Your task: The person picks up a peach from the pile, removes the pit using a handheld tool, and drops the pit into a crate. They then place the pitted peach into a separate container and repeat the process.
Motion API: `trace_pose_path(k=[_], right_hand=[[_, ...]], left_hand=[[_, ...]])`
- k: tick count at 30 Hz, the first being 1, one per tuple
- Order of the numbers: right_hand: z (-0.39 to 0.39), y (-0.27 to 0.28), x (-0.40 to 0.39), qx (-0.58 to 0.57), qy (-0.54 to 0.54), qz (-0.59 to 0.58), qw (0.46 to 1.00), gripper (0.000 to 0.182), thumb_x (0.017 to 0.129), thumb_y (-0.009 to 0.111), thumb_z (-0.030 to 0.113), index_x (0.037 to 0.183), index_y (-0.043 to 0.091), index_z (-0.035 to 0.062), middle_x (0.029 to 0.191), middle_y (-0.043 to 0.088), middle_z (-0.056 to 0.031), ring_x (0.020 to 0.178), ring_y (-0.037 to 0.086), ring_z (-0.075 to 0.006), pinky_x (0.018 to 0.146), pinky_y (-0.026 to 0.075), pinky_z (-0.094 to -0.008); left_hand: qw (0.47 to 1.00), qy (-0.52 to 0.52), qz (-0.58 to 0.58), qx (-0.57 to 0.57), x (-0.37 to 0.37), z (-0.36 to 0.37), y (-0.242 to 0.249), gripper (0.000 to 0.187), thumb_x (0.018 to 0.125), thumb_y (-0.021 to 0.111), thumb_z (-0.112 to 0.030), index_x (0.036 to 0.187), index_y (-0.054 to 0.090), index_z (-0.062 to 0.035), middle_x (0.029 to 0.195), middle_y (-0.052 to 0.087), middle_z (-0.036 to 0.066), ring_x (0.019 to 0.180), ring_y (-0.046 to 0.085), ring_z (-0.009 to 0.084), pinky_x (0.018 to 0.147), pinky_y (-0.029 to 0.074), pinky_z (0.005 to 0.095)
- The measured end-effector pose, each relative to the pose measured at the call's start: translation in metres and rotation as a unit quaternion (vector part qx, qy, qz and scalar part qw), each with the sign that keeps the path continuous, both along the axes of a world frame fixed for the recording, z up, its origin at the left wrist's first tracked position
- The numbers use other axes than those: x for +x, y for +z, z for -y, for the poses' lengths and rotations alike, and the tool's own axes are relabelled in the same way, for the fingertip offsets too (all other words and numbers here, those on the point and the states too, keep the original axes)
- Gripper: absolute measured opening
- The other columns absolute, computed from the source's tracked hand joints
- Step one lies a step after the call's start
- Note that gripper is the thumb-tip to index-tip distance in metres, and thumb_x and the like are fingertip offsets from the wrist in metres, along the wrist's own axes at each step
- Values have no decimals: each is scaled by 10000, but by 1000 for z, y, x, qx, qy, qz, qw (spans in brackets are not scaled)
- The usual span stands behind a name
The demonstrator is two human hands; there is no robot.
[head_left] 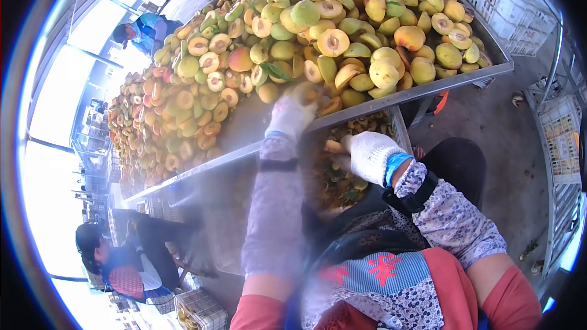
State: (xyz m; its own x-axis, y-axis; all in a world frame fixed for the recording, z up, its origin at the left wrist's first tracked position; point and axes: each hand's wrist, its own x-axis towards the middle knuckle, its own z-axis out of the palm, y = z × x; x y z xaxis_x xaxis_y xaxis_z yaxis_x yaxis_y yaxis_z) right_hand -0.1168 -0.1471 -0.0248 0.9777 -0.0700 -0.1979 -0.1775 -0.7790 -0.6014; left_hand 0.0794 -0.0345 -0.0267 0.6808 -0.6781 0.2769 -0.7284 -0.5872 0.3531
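A big heap of yellow-green peaches (333,43), many cut in half with the stone showing, lies on a metal table (244,123). My left hand (292,113), in a white glove, is at the table's near edge against the peaches. Motion blurs its fingers, and I cannot see whether they grip the peach in front of them. My right hand (372,154), also gloved in white, is lower, over a crate (400,129) of cut pieces beneath the edge. Its fingers are curled, with a blurred orange-tan piece at their tips that I cannot make out.
A person in blue (143,32) bends behind the heap. Another person (125,263) sits at the lower left beside a crate (199,310). White crates (504,9) are stacked at the upper right, with more crates (559,140) on the right. The table's metal rim (428,88) runs in front of me.
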Motion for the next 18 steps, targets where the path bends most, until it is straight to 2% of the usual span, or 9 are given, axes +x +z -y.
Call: trace_pose_path(k=[2, 5, 6, 7, 8, 9, 12, 14, 18], right_hand=[[-1, 3, 1, 15, -9, 13, 1000, 450, 919, 605, 457, 969, 672, 15, 886, 692, -246, 892, 671, -415, 795, 522, -502], [-4, 11, 2, 26, -38, 75, 996, 409, 921, 618, 423, 988, 666, 23, 878, 689, -243, 886, 666, -421, 779, 521, -502], [-5, 10, 4, 42, -78, 115, 989, 393, 925, 619, 410, 995, 663, 26, 870, 688, -240, 874, 665, -423, 765, 520, -505], [-8, 10, 7, 55, -96, 137, 984, 345, 931, 629, 367, 1024, 654, 36, 846, 684, -230, 837, 662, -425, 730, 520, -507], [-11, 7, 11, 56, -95, 137, 984, 345, 931, 629, 367, 1024, 654, 36, 846, 684, -230, 837, 662, -425, 730, 520, -507], [-16, 2, 14, 84, -105, 188, 973, 327, 931, 635, 353, 1028, 649, 42, 831, 682, -223, 817, 660, -423, 713, 520, -503], [-27, 3, 18, 105, -113, 225, 962, 295, 928, 647, 326, 1040, 639, 53, 812, 679, -208, 793, 657, -420, 687, 522, -493], [-32, 5, 18, 96, -116, 212, 966, 283, 925, 653, 314, 1047, 632, 59, 809, 677, -201, 790, 655, -419, 679, 523, -487], [-37, 10, 17, 103, -111, 178, 972, 401, 966, 548, 440, 951, 635, 49, 836, 671, -222, 832, 642, -438, 731, 498, -522]], left_hand=[[995, -26, -54, 77, 8, 0, 3, 469, 884, 697, -303, 1238, 616, -6, 1117, 691, 178, 989, 668, 270, 923, 509, 344], [940, 45, -317, -118, 10, -15, 10, 414, 915, 672, -173, 1267, 578, 26, 1054, 674, 118, 961, 662, 207, 813, 548, 325], [941, 44, -315, -117, 15, -23, 1, 414, 915, 672, -173, 1267, 578, 26, 1054, 674, 118, 961, 662, 207, 813, 548, 325], [923, -3, -292, -249, 19, -32, -10, 396, 941, 649, -196, 1267, 578, 17, 1050, 668, 121, 916, 667, 213, 763, 550, 321], [887, -50, -263, -377, 22, -43, -21, 380, 966, 627, -220, 1267, 578, 7, 1046, 662, 125, 871, 672, 218, 713, 552, 316], [690, 28, -553, -467, -23, -37, 32, 403, 1016, 545, -320, 1271, 575, -10, 1085, 653, 147, 853, 673, 218, 669, 551, 304], [665, -27, -598, -445, -47, -46, 40, 492, 1036, 456, -426, 1270, 575, -10, 1098, 652, 148, 894, 669, 227, 676, 554, 297], [688, -12, -580, -436, -53, -46, 33, 536, 1044, 412, -453, 1263, 570, 10, 1104, 649, 159, 950, 658, 238, 705, 562, 309], [702, 13, -561, -439, -72, -42, 36, 567, 1050, 382, -460, 1185, 590, 50, 1095, 646, 167, 968, 651, 243, 759, 571, 331]])
